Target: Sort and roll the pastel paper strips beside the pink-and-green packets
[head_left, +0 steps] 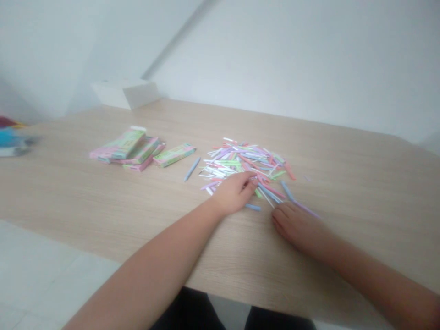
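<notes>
A loose pile of slim pen-like sticks (237, 158) in white, pink, purple, green, blue and coral lies on the table. My left hand (235, 192) is over the near side of the pile, its thumb and fingertips closed together on a few sticks. Close to its right, my right hand (295, 222) rests low with its fingers curled, by the near ends of several blue and white sticks (270, 193). Its fingertips are blurred, and what they hold is hidden. A blue stick (253, 207) lies below my left hand, and a purple one (307, 210) runs behind my right.
Several flat pink-and-green boxes (129, 146) are stacked to the left, with a single box (175, 154) beside them. A lone blue stick (191, 169) lies left of the pile. A white box (125, 94) stands by the wall. Blurred coloured items (13, 140) sit far left.
</notes>
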A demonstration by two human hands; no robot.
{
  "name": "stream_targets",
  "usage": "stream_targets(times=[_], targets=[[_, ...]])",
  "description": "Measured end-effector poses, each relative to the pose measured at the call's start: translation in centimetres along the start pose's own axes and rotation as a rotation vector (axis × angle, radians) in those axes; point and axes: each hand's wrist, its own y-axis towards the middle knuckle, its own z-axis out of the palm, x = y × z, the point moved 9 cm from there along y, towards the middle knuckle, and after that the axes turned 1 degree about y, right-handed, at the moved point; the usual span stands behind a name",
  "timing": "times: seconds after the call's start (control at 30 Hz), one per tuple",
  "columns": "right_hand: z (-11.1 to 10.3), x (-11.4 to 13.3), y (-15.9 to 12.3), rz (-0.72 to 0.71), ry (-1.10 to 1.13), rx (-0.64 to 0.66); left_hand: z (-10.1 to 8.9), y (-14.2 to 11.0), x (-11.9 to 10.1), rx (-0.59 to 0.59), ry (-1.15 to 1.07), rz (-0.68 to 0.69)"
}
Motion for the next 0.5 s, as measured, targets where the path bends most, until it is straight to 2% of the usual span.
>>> stream_targets(times=[0.2, 0.4, 0.5], targets=[[0.2, -0.9, 0.0, 0.104, 0.063, -0.063, 0.7, -0.1, 0.4, 0.056, 0.195, 0.018], [1.1, -2.4, -0.4, 0.212, 0.177, -0.05, 2.8, -0.9, -2.3, 0.219, 0.379, 0.186], [1.6, -3.1, -0.5, 0.252, 0.231, -0.032, 3.9, -1.3, -3.3, 0.274, 0.423, 0.215]])
